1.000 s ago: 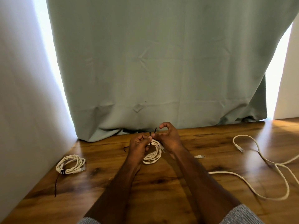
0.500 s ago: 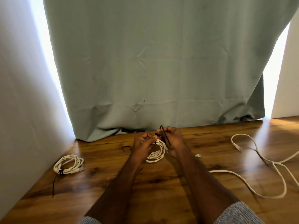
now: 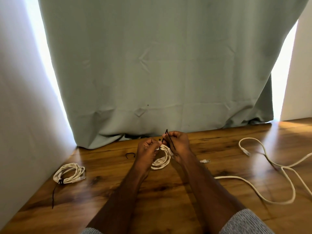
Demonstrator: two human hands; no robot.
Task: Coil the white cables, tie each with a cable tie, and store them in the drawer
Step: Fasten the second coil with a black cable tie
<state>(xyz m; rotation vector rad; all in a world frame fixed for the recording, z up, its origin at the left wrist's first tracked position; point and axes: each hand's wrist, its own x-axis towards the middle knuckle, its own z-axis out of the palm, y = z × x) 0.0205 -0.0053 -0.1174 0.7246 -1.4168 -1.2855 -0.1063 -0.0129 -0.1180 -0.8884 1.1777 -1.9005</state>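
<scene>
Both hands are raised a little above the wooden floor (image 3: pixel 168 196), near the curtain (image 3: pixel 152 65), and hold a white cable coil (image 3: pixel 162 159) between them. The left hand (image 3: pixel 146 152) has its fingers curled on the coil's top, and the right hand (image 3: pixel 179 146) pinches a black cable tie (image 3: pixel 169 139) that stands up at the coil. A second coil (image 3: pixel 69 173), already tied, lies on the floor to the left, and a loose white cable (image 3: pixel 270 166) lies to the right.

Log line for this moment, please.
step: tying coil | left hand: holds coil | right hand: pinches tie | done: one coil | loose: one cable
</scene>
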